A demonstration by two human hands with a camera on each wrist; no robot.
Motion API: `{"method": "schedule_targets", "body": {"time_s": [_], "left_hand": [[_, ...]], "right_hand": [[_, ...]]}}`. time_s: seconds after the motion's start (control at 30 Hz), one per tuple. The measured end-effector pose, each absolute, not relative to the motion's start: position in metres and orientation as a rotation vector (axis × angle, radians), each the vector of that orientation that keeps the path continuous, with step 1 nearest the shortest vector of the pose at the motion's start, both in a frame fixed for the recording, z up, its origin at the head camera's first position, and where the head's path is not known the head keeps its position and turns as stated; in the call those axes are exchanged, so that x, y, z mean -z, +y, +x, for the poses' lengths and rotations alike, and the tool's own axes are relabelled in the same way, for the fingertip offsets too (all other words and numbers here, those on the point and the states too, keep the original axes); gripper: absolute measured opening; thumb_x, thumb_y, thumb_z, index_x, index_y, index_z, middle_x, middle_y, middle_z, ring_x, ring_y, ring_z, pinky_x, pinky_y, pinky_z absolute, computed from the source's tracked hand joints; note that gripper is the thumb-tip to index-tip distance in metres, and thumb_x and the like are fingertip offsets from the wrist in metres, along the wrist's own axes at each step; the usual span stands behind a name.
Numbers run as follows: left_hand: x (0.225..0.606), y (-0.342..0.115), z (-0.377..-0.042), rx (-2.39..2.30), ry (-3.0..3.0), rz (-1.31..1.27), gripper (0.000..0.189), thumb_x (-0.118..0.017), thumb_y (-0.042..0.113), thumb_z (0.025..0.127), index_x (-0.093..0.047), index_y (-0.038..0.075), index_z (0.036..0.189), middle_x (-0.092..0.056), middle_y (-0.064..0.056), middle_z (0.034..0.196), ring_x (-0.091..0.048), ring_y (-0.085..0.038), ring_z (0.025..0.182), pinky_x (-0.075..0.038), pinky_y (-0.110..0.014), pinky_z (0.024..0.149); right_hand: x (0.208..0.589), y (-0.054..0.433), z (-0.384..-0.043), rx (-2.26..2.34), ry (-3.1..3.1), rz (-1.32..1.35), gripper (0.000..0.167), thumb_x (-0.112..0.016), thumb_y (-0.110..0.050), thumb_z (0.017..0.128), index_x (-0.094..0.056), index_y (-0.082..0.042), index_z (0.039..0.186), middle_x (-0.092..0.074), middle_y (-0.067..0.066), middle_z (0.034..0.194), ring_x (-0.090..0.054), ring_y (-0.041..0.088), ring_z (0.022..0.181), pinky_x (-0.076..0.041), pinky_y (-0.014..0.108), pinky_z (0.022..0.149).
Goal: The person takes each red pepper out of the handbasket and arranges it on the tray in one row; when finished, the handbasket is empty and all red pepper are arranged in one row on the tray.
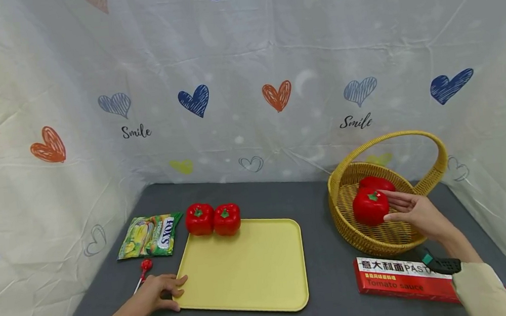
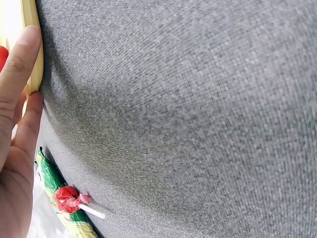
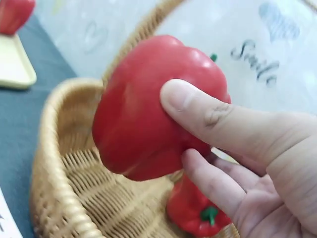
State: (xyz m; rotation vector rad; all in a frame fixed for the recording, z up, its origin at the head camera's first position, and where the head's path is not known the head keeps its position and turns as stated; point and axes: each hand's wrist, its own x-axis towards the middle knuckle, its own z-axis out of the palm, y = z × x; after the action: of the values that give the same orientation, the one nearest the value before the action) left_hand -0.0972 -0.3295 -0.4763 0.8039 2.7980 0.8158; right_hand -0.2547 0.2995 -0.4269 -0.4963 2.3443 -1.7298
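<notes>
My right hand [image 1: 416, 213] grips a red toy bell pepper [image 1: 370, 207] with a green stem. The right wrist view shows the thumb across this pepper [image 3: 148, 114], held above the basket floor. Behind and below it, another red bell pepper [image 3: 198, 208] lies in the yellow wicker basket [image 1: 346, 225]. At the left edge of the yellow tray [image 1: 254, 269], my left hand [image 1: 153, 292] rests with its fingertips touching the rim. Two more red bell peppers [image 1: 200, 219] [image 1: 227, 219] sit side by side at the tray's far left corner.
A green candy bag [image 1: 148, 237] lies left of the tray, with a red lollipop [image 1: 146, 265] close to my left hand. In front of the basket is a red pasta box [image 1: 402, 278], partly beneath my right forearm. The basket's handle [image 1: 388, 137] arches upward.
</notes>
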Motion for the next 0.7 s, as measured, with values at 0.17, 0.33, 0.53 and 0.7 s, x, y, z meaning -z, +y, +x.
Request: {"method": "schedule_targets", "body": {"time_s": [0.17,0.33,0.53,0.7], "left_hand": [[0.477,-0.330,-0.098,-0.811,2.801,0.791,0.047,-0.078,0.040,0.069,-0.077,0.005,0.100,-0.065,-0.021,0.115,-0.063,-0.037,0.105,-0.053,-0.030,0.082],[0.478,-0.331,-0.098,-0.819,2.796,0.790,0.047,-0.078,0.041,0.069,-0.077,0.005,0.099,-0.065,-0.021,0.115,-0.063,-0.038,0.104,-0.053,-0.030,0.081],[0.478,-0.332,-0.098,-0.824,2.801,0.815,0.046,-0.078,0.039,0.070,-0.077,0.004,0.099,-0.065,-0.022,0.114,-0.064,-0.036,0.103,-0.053,-0.029,0.081],[0.479,-0.332,-0.098,-0.823,2.801,0.786,0.044,-0.078,0.040,0.069,-0.077,0.006,0.098,-0.065,-0.021,0.116,-0.063,-0.038,0.104,-0.053,-0.030,0.080]], "right_hand": [[0.412,0.293,-0.237,1.693,2.429,-0.493,0.068,-0.071,-0.006,0.086,-0.035,0.019,0.137,-0.057,-0.029,0.111,-0.054,-0.014,0.102,-0.052,0.020,0.076],[0.397,0.280,-0.222,1.737,2.385,-0.532,0.064,-0.071,-0.001,0.084,-0.039,0.015,0.138,-0.059,-0.026,0.114,-0.056,-0.011,0.104,-0.053,0.022,0.076],[0.391,0.255,-0.212,1.878,2.158,-0.619,0.055,-0.066,0.008,0.085,-0.049,0.003,0.137,-0.063,-0.017,0.120,-0.059,-0.002,0.109,-0.054,0.026,0.077],[0.399,0.233,-0.209,1.927,2.025,-0.621,0.053,-0.066,0.008,0.085,-0.051,0.003,0.136,-0.064,-0.014,0.120,-0.060,0.003,0.109,-0.053,0.029,0.079]]}}
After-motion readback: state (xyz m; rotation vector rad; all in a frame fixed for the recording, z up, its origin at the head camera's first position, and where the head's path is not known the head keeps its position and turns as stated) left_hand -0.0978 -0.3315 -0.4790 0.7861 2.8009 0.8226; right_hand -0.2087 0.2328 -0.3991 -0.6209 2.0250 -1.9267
